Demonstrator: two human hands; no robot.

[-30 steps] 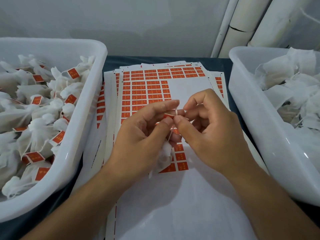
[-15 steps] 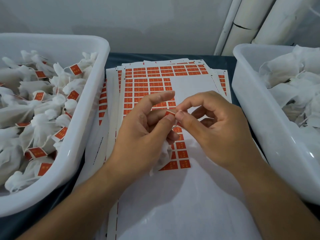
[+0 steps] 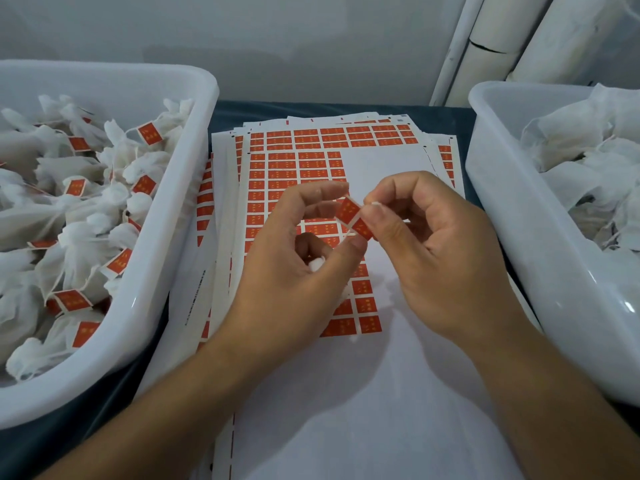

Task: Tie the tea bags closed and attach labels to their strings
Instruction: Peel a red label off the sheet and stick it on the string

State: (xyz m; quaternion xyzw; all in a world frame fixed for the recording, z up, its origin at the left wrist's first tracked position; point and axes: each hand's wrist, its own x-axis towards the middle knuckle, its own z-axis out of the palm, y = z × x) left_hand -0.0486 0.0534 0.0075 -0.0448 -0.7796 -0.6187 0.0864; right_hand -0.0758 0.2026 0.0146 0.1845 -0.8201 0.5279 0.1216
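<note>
head view: both hands are seen raised over a stack of label sheets (image 3: pixel 346 161), between two white tubs.
left hand (image 3: pixel 294 271): fingers are curled; a red label (image 3: pixel 353 216) is pinched between thumb and forefinger, and a bit of white tea bag (image 3: pixel 314 264) shows inside the palm.
right hand (image 3: pixel 440 258): thumb and forefinger are closed on the right edge of the same label; the other fingers are loosely bent.
left tub (image 3: pixel 166 244): filled with tied, labelled tea bags (image 3: pixel 114 202).
right tub (image 3: pixel 502 209): holds loose bags without labels (image 3: pixel 581 161).
string: too thin to be made out.
</note>
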